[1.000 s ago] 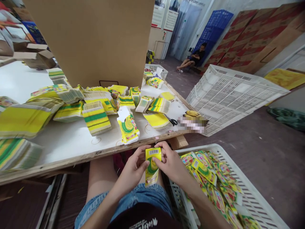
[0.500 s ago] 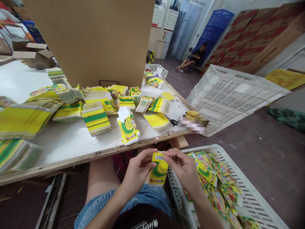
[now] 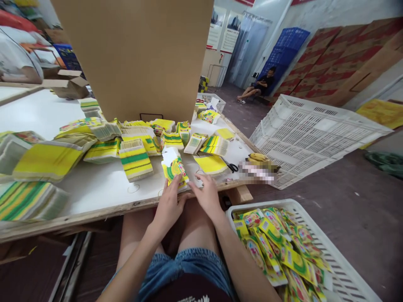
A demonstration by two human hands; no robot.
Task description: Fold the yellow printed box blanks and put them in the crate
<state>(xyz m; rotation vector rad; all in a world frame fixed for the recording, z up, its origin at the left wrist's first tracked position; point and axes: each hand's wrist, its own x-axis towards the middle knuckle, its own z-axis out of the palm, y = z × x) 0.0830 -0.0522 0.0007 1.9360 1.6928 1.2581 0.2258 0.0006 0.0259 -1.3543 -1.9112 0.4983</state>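
Note:
A small pile of flattened yellow-and-green cartons (image 3: 174, 168) lies at the front edge of the white table (image 3: 97, 184). My left hand (image 3: 170, 203) rests its outstretched fingers on the pile's near end. To the right of the pile, my right hand (image 3: 206, 195) is open, with its fingertips close to the pile's corner; whether they touch it I cannot tell. Beside my right leg, a white plastic crate (image 3: 338, 247) holds many folded yellow cartons (image 3: 273, 239).
Bundles of printed yellow card (image 3: 136, 161) cover the table's left and middle. A tall brown cardboard sheet (image 3: 135, 58) stands behind them. Scissors (image 3: 232, 167) and bananas (image 3: 258, 157) lie near the right edge. Stacked white crates (image 3: 302, 138) stand beyond; a person (image 3: 266, 82) sits farther back.
Both hands have moved from above my lap forward to the pile on the table. The carton they held has left them, and my right arm no longer covers the crate.

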